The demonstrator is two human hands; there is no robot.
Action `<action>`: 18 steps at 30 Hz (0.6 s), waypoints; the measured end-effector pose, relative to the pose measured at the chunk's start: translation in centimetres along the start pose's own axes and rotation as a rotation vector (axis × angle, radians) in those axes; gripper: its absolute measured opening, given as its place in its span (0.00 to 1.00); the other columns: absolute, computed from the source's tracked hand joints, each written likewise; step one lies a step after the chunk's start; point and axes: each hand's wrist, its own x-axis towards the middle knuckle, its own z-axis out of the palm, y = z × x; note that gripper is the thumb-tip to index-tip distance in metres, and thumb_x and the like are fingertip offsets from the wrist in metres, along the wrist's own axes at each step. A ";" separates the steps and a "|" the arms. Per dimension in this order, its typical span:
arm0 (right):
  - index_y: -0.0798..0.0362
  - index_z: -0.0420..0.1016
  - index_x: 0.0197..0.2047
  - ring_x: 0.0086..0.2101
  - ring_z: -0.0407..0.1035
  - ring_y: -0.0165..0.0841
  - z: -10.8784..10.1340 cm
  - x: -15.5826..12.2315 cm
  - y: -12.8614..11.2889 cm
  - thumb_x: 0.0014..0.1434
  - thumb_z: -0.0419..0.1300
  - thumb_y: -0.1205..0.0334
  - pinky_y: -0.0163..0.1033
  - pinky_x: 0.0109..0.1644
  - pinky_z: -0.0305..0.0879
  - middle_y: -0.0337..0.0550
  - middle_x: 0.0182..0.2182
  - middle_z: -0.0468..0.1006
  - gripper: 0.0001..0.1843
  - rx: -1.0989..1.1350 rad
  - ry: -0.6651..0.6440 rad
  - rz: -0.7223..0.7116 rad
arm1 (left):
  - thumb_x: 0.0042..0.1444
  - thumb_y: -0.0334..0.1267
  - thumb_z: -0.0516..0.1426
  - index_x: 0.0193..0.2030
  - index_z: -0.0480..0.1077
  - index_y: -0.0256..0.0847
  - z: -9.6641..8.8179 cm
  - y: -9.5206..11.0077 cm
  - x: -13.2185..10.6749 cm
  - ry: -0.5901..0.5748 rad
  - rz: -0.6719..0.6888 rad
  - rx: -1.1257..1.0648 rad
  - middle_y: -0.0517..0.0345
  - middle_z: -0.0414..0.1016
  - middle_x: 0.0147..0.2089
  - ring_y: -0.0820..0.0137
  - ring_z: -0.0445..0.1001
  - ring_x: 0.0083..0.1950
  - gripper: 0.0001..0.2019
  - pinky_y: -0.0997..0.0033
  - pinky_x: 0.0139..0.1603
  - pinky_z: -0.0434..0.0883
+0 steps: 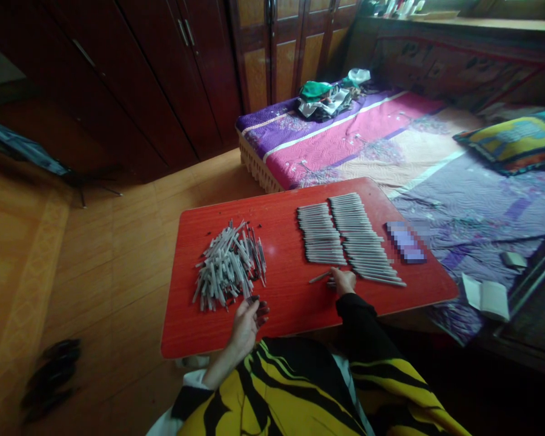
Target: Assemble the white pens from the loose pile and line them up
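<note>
On the red table [281, 290] lies a loose heap of grey pens [224, 266], with thin dark rods that look like refills [258, 257] along its right side. My left hand [245, 324] is at the heap's near edge, thumb and fingers closed around a small dark-ended piece, too unclear to name. My right hand [344, 281] pinches a grey pen [318, 277] that juts out to the left, just below the sorted pens. Those are laid side by side in two columns, a left column [320, 233] and a longer right column [366, 239], dark ends to the left.
A blurred purple rectangular item [406, 241] lies near the table's right edge. Beyond stands a bed [367, 151] with clothes [324, 100], a pillow [518, 139] and an open notebook [485, 297]. Dark wardrobes [140, 79] line the back; shoes [52, 375] are on the floor at left.
</note>
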 end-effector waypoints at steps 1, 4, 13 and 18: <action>0.61 0.71 0.28 0.10 0.63 0.30 0.8 -1.0 0.3 0.46 0.60 0.66 0.31 0.12 0.61 0.37 0.08 0.66 0.06 -0.041 -0.034 -0.007 | 0.48 0.32 0.59 0.38 0.66 0.38 0.3 -0.1 0.4 -0.015 0.055 0.083 0.56 0.74 0.31 0.71 0.75 0.29 0.10 0.77 0.25 0.67; 0.60 0.69 0.23 0.10 0.64 0.31 4.2 -4.6 1.5 0.47 0.58 0.64 0.31 0.11 0.59 0.38 0.09 0.67 0.07 -0.174 -0.171 -0.044 | 0.44 0.30 0.61 0.35 0.71 0.38 1.0 -0.6 1.9 -0.046 0.294 0.370 0.54 0.75 0.34 0.70 0.74 0.35 0.09 0.77 0.33 0.68; 0.59 0.73 0.26 0.17 0.68 0.28 12.7 -11.0 1.8 0.52 0.55 0.58 0.27 0.18 0.59 0.41 0.16 0.74 0.13 -0.545 -0.548 -0.421 | 0.40 0.28 0.62 0.30 0.72 0.34 -0.4 -1.4 4.8 0.007 0.198 0.314 0.57 0.73 0.23 0.72 0.70 0.21 0.07 0.76 0.22 0.65; 0.58 0.76 0.36 0.35 0.73 0.37 14.6 -10.0 1.9 0.53 0.54 0.64 0.32 0.33 0.63 0.49 0.32 0.79 0.11 -0.818 -0.543 -0.627 | 0.43 0.38 0.62 0.33 0.69 0.37 -3.6 0.3 5.1 0.230 0.265 0.174 0.60 0.73 0.24 0.72 0.72 0.24 0.11 0.76 0.26 0.66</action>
